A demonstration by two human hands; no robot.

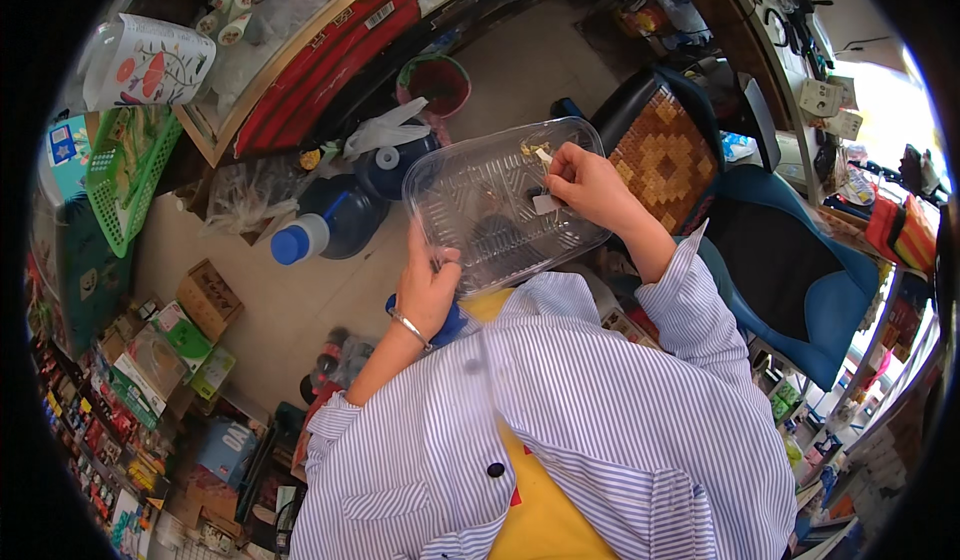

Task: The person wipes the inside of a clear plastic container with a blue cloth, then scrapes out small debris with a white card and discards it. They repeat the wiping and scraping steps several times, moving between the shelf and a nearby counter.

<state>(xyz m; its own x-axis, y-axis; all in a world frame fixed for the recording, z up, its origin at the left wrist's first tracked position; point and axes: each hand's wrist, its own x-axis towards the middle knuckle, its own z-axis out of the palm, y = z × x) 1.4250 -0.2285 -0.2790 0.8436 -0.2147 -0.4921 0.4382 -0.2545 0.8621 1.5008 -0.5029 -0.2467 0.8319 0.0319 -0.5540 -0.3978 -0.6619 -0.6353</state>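
Note:
A clear plastic tray [480, 185] with ribbed walls is held before my chest. My left hand [431, 278] grips its near left edge, thumb on the rim; a silver bangle is on that wrist. My right hand [581, 181] is over the tray's right part, thumb and fingertips pinched on a small white piece [543, 155]. Beside these fingers are a small pale tag [547, 204] and some yellowish bits [534, 148]; whether they lie in the tray or hang from the fingers, I cannot tell.
Large blue water bottles [341, 211] stand on the floor beyond the tray, near a lined waste bin [435, 85]. A blue chair [795, 260] is at the right. Cardboard boxes [210, 301] and stocked shelves are at the left. A green plastic basket [124, 177] is at upper left.

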